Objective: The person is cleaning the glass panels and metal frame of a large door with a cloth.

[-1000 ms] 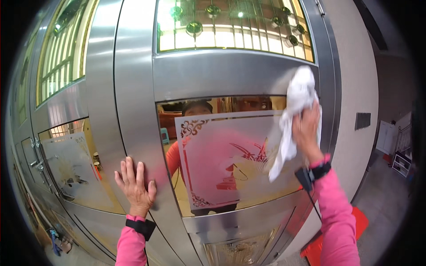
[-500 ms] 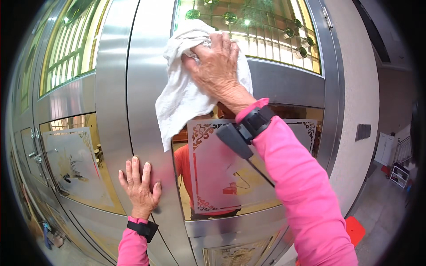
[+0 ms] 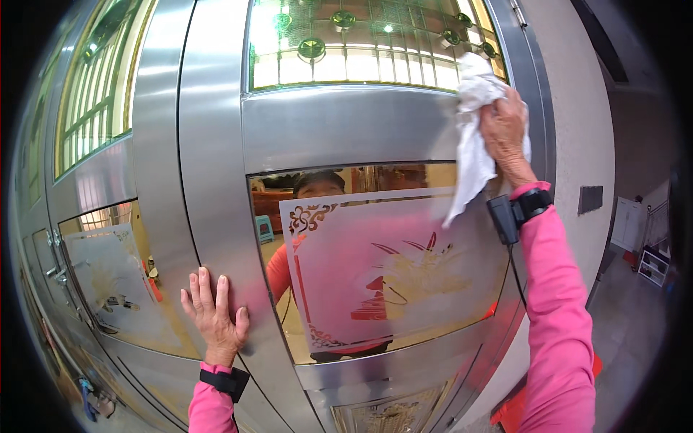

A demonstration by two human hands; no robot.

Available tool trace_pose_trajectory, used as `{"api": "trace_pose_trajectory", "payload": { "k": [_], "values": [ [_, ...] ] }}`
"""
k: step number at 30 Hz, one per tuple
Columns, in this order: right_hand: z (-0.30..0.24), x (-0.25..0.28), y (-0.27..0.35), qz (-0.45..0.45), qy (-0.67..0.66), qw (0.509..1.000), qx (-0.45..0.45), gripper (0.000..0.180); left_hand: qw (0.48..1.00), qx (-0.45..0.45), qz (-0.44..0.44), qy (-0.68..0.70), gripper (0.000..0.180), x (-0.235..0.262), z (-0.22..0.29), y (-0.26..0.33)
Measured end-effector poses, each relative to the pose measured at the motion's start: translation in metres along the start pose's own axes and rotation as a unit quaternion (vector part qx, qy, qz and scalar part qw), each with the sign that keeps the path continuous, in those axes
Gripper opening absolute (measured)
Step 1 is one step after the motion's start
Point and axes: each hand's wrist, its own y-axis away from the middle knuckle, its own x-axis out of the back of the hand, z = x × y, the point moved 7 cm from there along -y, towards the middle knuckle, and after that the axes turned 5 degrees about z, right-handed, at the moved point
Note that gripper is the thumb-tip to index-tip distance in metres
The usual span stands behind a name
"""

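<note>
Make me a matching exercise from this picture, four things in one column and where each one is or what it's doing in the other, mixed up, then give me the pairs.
Things:
1. left hand
2. right hand
3. cloth
4. stool

Places or states:
A. mirrored in the glass panel, small and teal
B. flat on the steel door frame, fingers spread
C. white, bunched at the top and hanging down over the glass
D. raised at the door's upper right, gripping the cloth

Pairs: 1-B, 2-D, 3-C, 4-A
</note>
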Motion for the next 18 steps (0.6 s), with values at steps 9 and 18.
{"api": "trace_pose_trajectory", "payload": {
  "k": [9, 18],
  "values": [
    [-0.033, -0.010, -0.003, -0.002, 0.063, 0.993, -0.102, 0.023, 1.000, 0.004, 0.013, 0.004, 0.052, -0.003, 0.003, -0.001],
    [-0.284, -0.032, -0.049, -0.045, -0.242, 0.969, 0.007, 0.019, 1.000, 0.009, 0.022, 0.007, 0.051, 0.002, 0.002, -0.002]
  ]
}}
